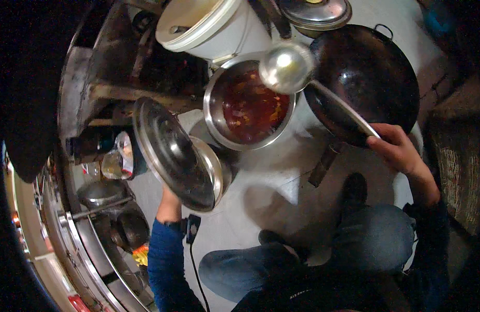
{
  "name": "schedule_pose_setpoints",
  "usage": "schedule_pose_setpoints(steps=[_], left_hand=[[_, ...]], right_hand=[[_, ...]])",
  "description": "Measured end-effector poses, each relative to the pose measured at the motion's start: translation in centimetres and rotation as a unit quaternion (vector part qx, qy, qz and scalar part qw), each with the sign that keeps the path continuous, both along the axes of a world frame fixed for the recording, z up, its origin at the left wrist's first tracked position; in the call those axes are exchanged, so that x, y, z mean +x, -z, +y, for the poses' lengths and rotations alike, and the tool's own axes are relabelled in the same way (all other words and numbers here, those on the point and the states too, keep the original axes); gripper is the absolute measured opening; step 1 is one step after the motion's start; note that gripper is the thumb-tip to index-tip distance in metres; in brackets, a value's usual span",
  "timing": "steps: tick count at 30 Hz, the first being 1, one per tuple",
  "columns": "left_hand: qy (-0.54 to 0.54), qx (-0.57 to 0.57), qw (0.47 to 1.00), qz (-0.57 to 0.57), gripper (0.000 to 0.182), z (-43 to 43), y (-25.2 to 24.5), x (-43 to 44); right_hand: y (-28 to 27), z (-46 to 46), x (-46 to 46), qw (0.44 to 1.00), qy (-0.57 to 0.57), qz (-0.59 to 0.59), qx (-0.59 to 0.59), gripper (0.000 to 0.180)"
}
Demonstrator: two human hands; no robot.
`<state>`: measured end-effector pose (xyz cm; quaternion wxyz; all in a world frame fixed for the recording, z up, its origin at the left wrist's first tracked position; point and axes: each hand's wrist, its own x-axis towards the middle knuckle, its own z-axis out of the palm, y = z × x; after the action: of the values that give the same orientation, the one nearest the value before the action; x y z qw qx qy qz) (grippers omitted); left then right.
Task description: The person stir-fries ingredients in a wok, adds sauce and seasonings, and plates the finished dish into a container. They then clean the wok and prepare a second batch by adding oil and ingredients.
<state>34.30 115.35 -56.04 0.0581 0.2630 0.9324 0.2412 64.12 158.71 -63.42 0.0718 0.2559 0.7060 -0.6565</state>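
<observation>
My right hand grips the handle end of a metal ladle, whose bowl hangs over the rim of a steel pot. Dark red liquid with orange bits fills the pot's lower part. On the left, a round metal lid is held tilted, nearly upright, by my left hand; its fingers are hidden behind the lid. The lid stands over or against another metal pot, whose rim partly shows. Right of the ladle sits a large dark wok with a ring handle and a stub handle.
A white plastic bucket stands behind the steel pot. Near it is a lidded pot. At the left are plastic bags, another metal lid and a metal rack. My bent knees are close below, and a cable hangs by my left wrist.
</observation>
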Motion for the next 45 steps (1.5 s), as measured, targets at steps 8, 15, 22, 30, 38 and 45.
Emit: schedule_pose_setpoints(steps=[8, 15, 22, 30, 38, 45], left_hand=[[-0.259, 0.205, 0.939, -0.092, 0.022, -10.7, -4.9, 12.0], [-0.387, 0.386, 0.828, -0.126, 0.026, -14.3, -3.4, 13.4], [-0.400, 0.396, 0.818, -0.122, 0.034, -12.7, -2.9, 10.8], [-0.428, 0.350, 0.828, -0.092, 0.030, -10.9, -2.8, 10.5], [-0.279, 0.012, 0.955, 0.097, 0.010, -13.9, -1.9, 10.8], [-0.184, -0.102, 0.963, 0.167, 0.012, -12.3, -2.3, 10.6]], right_hand=[[0.6, -5.8, -11.7, 0.883, -0.376, 0.080, 0.271, 0.042], [1.4, -8.7, -13.9, 0.834, -0.392, 0.049, 0.386, 0.044], [5.8, -8.2, -14.6, 0.876, -0.343, 0.113, 0.319, 0.039], [5.2, -7.4, -16.6, 0.944, -0.317, -0.077, 0.052, 0.030], [6.1, -6.8, -13.7, 0.960, -0.175, -0.110, -0.191, 0.037], [3.6, -5.7, -8.0, 0.974, -0.084, -0.017, -0.209, 0.043]])
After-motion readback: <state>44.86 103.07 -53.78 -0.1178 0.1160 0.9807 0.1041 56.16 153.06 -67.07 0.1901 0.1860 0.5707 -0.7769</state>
